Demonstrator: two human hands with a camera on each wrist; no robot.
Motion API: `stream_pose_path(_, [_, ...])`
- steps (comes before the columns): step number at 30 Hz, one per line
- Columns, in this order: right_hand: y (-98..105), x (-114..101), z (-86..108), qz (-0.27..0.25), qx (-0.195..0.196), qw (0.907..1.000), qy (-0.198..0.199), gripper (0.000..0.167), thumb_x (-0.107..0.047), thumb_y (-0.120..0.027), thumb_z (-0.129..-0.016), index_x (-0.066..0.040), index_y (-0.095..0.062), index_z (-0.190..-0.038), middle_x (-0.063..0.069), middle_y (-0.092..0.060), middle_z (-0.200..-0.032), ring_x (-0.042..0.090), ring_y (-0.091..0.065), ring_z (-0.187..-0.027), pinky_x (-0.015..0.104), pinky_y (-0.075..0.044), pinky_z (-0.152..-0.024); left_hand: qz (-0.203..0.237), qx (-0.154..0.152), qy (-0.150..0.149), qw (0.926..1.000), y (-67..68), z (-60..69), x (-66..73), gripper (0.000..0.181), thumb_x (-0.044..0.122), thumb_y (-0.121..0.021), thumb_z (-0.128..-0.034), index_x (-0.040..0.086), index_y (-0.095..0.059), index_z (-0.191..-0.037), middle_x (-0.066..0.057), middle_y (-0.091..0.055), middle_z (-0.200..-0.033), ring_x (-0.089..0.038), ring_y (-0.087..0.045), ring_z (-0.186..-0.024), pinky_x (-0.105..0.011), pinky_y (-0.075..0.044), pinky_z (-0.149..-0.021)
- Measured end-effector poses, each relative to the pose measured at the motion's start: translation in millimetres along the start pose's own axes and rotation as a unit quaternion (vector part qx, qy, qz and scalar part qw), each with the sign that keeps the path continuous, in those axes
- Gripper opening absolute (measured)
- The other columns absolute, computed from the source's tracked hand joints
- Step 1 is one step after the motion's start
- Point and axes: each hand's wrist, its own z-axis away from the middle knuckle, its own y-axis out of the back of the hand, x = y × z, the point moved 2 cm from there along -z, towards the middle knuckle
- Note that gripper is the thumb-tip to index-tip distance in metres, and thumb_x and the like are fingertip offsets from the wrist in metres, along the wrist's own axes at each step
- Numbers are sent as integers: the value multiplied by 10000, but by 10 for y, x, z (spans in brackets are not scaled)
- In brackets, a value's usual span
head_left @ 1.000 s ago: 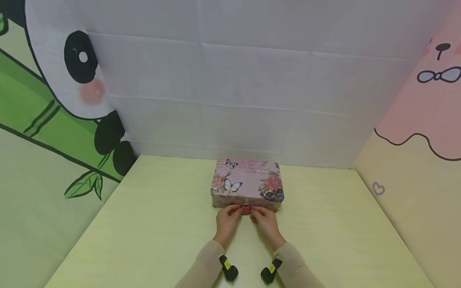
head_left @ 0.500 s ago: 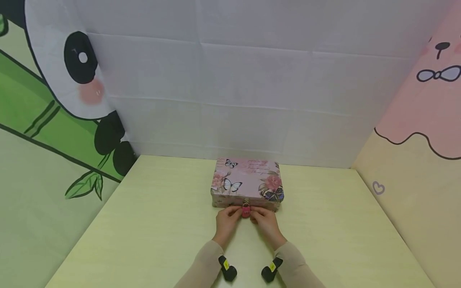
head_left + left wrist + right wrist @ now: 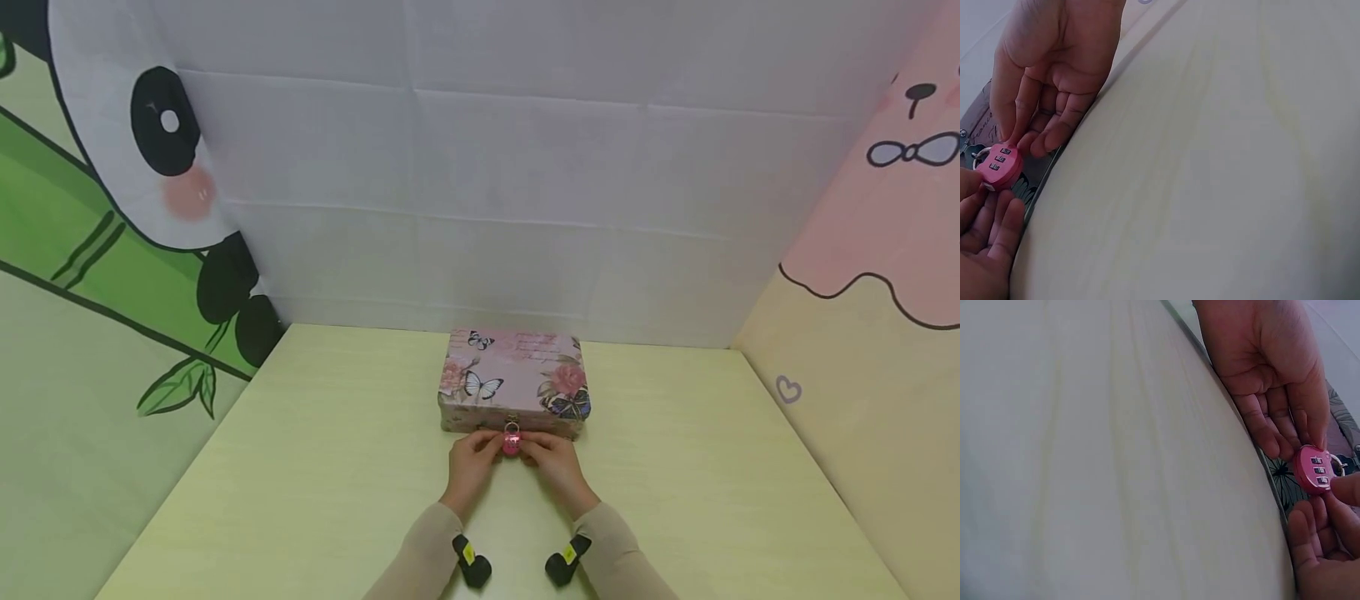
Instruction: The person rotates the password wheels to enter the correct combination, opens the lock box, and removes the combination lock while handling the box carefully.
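The padlock [image 3: 511,443] is located at the front of the box [image 3: 504,368], with its shackle [image 3: 980,154] at the clasp [image 3: 513,418]. The left hand [image 3: 472,460] and the right hand [image 3: 557,467] hold opposite sides of the lock body, fingertips close together and remaining fingers curled. The box rests on the table [image 3: 345,467], near the back wall [image 3: 525,242].

Step in hand (judged): steadying the padlock and working its dials [image 3: 1000,159]. The next move probably calls for one hand to keep the body fixed while the other turns a dial or tests the shackle with a light pull.

View differences: the head view gives the box lid and both arms, but does not resolve the dials. Both wrist views show three in a row; their digits are too small to read. Whether the shackle is latched cannot be determined from any view.
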Motion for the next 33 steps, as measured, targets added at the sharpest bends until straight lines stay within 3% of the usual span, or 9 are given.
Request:
stream_pose_path(3, [7,4,-6,-51,-7,10000,-40,227,2,-636,-933,180,-670,-1070,195,-710,-953,107,-634,-722,226,-555,-663,150,-142,31,9998,1,-1,0,191,54,-666,-945,-132,-700,-973,-214,-718,-866,-250,-692,-684,-258,-584,-614])
stream_pose_path(8, [20,25,-15,-211,-24,9998,-69,232,0,-640,-937,186,-662,-1074,182,-711,-970,108,-635,-710,228,-560,-660,222,-378,129,9990,15,-8,-11,206,63,-651,-958,-136,-690,-987,-188,-720,-842,-135,-670,-655,-239,-583,-629])
stream_pose_path(13, [18,33,-23,-337,-36,9993,-156,238,-15,-655,-936,179,-667,-1073,157,-714,-967,114,-632,-713,232,-556,-658,310,-452,188,9983,35,-14,-19,215,65,-648,-959,-145,-686,-987,-168,-716,-816,-100,-651,-624,-237,-581,-619])
stream_pose_path(18, [20,50,-35,-297,-51,9992,-272,225,-18,-657,-936,166,-679,-1063,129,-718,-938,120,-630,-711,232,-550,-658,446,-464,434,9970,39,-17,0,215,51,-639,-964,-157,-682,-997,-152,-709,-818,-97,-641,-608,-225,-575,-606])
stream_pose_path(21, [28,53,-49,-280,-111,9992,-262,218,-6,-645,-940,179,-671,-1054,115,-717,-915,139,-636,-718,251,-557,-665,528,-518,513,9959,49,-14,43,210,25,-623,-965,-177,-669,-997,-157,-703,-808,-120,-648,-611,-244,-582,-608])
stream_pose_path(28, [27,48,-29,-382,-100,9987,-330,226,-18,-650,-939,171,-674,-1061,88,-715,-903,132,-627,-723,239,-544,-666,708,-673,531,9938,101,82,330,214,2,-606,-966,-207,-645,-994,-154,-701,-794,-141,-659,-631,-283,-595,-649])
stream_pose_path(33, [24,50,-32,-476,-112,9982,-337,227,-6,-649,-927,174,-672,-1064,86,-719,-915,115,-617,-723,227,-535,-670,832,-736,570,9922,109,87,345,219,0,-609,-966,-213,-641,-998,-155,-700,-797,-132,-654,-633,-305,-600,-663])
